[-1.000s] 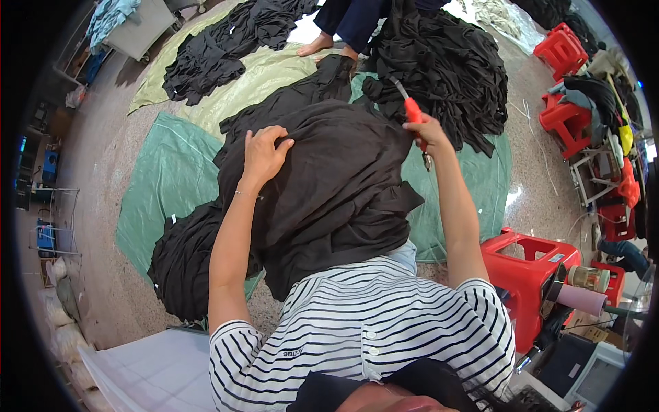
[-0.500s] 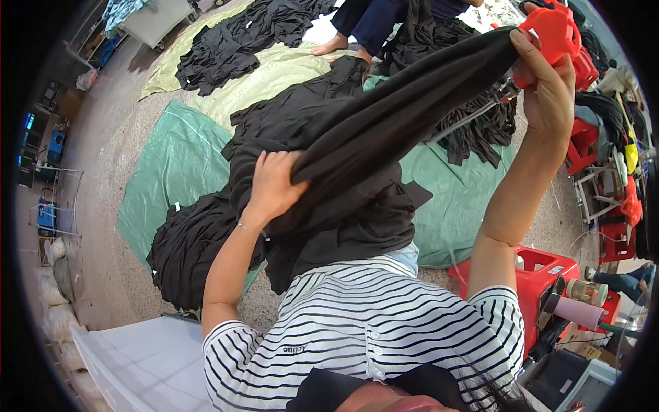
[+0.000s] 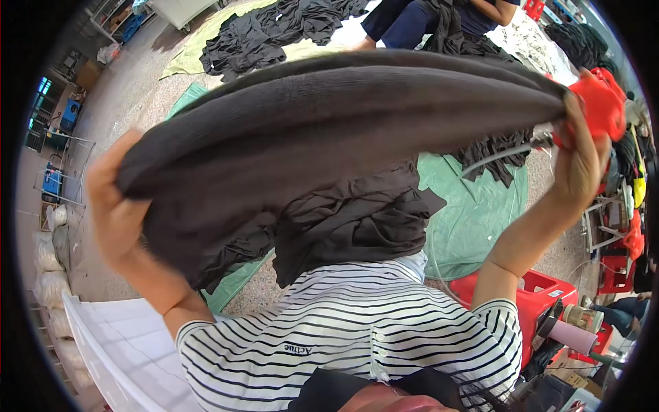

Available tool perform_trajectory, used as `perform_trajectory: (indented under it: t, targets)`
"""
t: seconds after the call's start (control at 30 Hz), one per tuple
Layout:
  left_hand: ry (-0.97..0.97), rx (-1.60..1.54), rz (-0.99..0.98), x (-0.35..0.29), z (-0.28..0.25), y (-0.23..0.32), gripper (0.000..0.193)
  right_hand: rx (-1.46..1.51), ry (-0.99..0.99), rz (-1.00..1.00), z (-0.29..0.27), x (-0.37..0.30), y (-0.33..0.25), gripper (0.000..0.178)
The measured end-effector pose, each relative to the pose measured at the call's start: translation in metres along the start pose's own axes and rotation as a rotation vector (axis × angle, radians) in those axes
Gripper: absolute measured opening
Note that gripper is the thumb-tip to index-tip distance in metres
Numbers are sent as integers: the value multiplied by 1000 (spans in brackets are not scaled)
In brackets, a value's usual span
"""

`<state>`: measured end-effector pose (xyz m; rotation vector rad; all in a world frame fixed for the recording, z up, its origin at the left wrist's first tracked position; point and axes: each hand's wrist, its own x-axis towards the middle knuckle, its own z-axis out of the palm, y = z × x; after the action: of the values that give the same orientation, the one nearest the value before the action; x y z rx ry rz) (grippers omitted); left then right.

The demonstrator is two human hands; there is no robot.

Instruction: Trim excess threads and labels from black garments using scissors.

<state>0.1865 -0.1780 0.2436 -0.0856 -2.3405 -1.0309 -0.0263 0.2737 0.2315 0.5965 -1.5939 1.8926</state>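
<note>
Head view: left hand point(image 3: 115, 216) and right hand point(image 3: 579, 158), latter with red tool point(image 3: 604, 103), aptly grip likely soft dark cloth point(image 3: 316, 120) by its ends.

Matt dark cloth point(image 3: 329, 120), glossy green sheeting point(image 3: 477, 223), plastic stool point(image 3: 533, 319)

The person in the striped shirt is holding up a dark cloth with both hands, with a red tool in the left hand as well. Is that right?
Not quite: the head view shows the red tool in the right hand, not the left hand. The rest is right: both hands are holding up the dark cloth.
</note>
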Motion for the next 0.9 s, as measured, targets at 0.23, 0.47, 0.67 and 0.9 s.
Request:
perform_trajectory:
  t: [0.23, 0.47, 0.67, 0.9]
  targets:
    - [-555, 112, -267, 84, 25, -21, 51, -355, -116, -35, 1, 3, -9, 43]
    - [-83, 232, -209, 23, 179, -142, 44, -652, -159, 292, -36, -45, 187, 35]
    - [-42, 494, -27, -116, 217, -69, 82, -543, -219, 608, -48, -157, 226, 34]
    - [236, 334, -134, -150, 231, -109, 32, -294, -231, 828, 17, -154, 216, 41]
